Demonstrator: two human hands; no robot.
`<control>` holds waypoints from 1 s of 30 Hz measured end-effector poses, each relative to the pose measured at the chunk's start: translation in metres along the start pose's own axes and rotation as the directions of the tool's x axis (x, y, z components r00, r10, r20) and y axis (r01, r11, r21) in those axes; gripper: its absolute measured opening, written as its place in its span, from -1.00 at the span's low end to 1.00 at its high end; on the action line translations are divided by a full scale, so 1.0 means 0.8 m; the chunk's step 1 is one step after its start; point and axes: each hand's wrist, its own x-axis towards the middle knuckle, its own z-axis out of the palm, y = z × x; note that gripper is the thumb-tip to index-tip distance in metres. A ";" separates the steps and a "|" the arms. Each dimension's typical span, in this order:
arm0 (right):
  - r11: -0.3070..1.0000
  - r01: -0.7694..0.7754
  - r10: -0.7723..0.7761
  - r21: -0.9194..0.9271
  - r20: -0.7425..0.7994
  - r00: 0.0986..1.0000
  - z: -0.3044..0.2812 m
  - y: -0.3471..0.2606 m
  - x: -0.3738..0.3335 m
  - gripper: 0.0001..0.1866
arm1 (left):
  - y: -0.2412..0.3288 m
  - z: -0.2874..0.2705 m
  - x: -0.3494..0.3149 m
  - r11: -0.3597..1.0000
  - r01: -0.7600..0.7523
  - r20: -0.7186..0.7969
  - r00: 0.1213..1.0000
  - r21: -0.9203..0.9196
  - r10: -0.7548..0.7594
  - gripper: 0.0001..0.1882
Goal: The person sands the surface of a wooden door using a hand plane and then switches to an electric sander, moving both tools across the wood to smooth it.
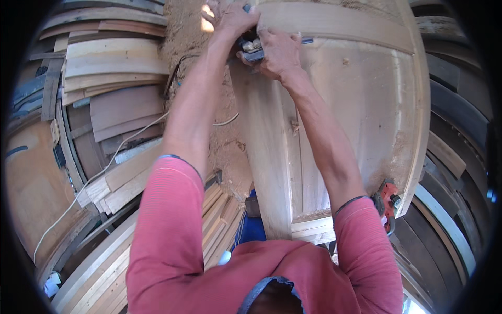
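Observation:
Both arms reach far forward to the upper left corner of a pale wooden door panel (355, 99). Between my hands is a dark hand plane (254, 54), with pale curled shavings caught in it. My right hand (280, 52) is closed round it from the right, and a dark bar end sticks out past the fingers. Over its far left part my left hand (235, 22) is closed too, its fingers partly hidden. The plane lies at the panel's left edge; its underside is hidden.
A red power tool (388, 201) rests by the panel's near right corner. Stacked boards (115, 57) line the left, and more planks (455, 110) the right. A pale cable (112, 159) runs across the left stacks. Sawdust covers the ground (227, 152) beside the panel.

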 end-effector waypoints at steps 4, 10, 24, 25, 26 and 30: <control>0.997 0.077 -0.072 0.018 -0.198 0.978 0.030 0.044 -0.077 -0.07 | 0.067 0.014 -0.070 0.964 0.159 0.119 0.975 0.214 -0.188 -0.38; 0.991 -0.020 0.033 0.129 -0.101 0.994 0.058 0.003 -0.389 -0.08 | 0.209 -0.016 -0.337 0.981 0.183 0.207 0.959 0.063 -0.192 -0.44; 0.998 0.066 -0.060 0.020 -0.243 0.968 0.014 0.048 -0.077 -0.20 | 0.061 0.013 -0.029 0.984 0.152 0.144 0.976 0.093 -0.164 -0.46; 0.993 0.122 -0.115 0.000 -0.337 0.934 0.018 0.057 -0.083 -0.22 | 0.073 0.022 -0.052 0.989 0.132 0.110 0.984 0.066 -0.139 -0.46; 0.989 0.138 -0.115 0.052 -0.313 0.943 0.027 0.045 -0.107 -0.22 | 0.064 0.028 -0.092 0.990 0.093 0.009 0.996 0.105 -0.094 -0.46; 0.993 0.023 -0.004 0.115 -0.166 0.986 0.056 -0.009 -0.304 -0.35 | 0.156 -0.015 -0.292 0.985 0.170 0.134 0.976 0.004 -0.169 -0.49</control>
